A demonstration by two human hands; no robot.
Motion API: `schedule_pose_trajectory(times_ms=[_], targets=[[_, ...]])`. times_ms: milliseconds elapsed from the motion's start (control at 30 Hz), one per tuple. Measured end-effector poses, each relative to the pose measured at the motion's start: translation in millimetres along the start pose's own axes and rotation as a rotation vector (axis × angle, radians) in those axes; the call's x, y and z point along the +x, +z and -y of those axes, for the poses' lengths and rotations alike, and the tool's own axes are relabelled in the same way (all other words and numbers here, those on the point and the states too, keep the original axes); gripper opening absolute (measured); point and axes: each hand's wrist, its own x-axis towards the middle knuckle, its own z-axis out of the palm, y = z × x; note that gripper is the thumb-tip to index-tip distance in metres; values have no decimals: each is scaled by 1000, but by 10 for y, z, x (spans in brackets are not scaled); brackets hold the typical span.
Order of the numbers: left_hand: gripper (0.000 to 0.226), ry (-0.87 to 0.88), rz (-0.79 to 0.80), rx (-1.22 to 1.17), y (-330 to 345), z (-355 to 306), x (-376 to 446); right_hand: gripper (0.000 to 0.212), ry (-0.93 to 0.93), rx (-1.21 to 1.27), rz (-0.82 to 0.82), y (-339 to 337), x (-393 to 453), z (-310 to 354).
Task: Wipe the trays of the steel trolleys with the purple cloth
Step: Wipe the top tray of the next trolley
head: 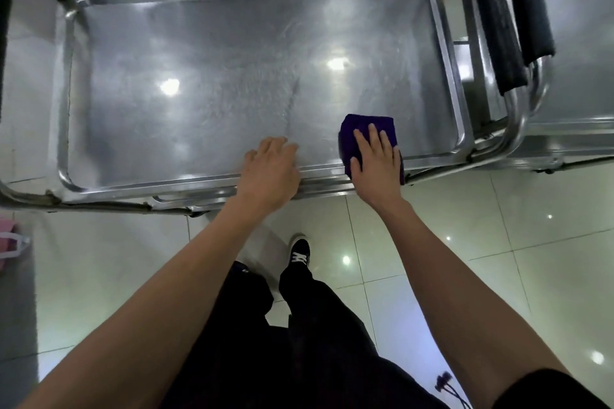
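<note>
A steel trolley's top tray [216,76] fills the upper half of the head view, shiny and streaked with wipe marks. The folded purple cloth [368,126] lies on the tray's near right part, overlapping its front rim. My right hand [377,159] presses flat on the cloth with straight, spread fingers. My left hand [272,169] rests on the tray's front rim just left of the cloth, fingers bent over onto the tray surface, holding nothing.
A second steel trolley [571,76] stands close against the right side, its black padded handles [511,20] beside the tray's right rim. Another tray edge shows at far left. Tiled floor, my legs and a black cable [448,385] lie below. Something pink [8,242] sits on the floor at left.
</note>
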Motion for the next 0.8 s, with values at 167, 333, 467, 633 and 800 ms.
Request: schedule_pose_trajectory(times_ms=[167,333,467,633,800], targets=[[52,73,53,-9,-2,-211,269,60,85,-78,-14,-148,48,-415],[54,158,129,-24,23,-387,736,62,154,-103,-15,-276,155,-703],[54,258,135,-12,-43,-499,1073,64,220,-128,20,-348,233,-842],[54,374,177,27,-164,-710,1434,65,274,-52,24,-427,341,-971],[53,418,194,42,-191,-980,1815,58,165,16,-7,-443,296,-1186]])
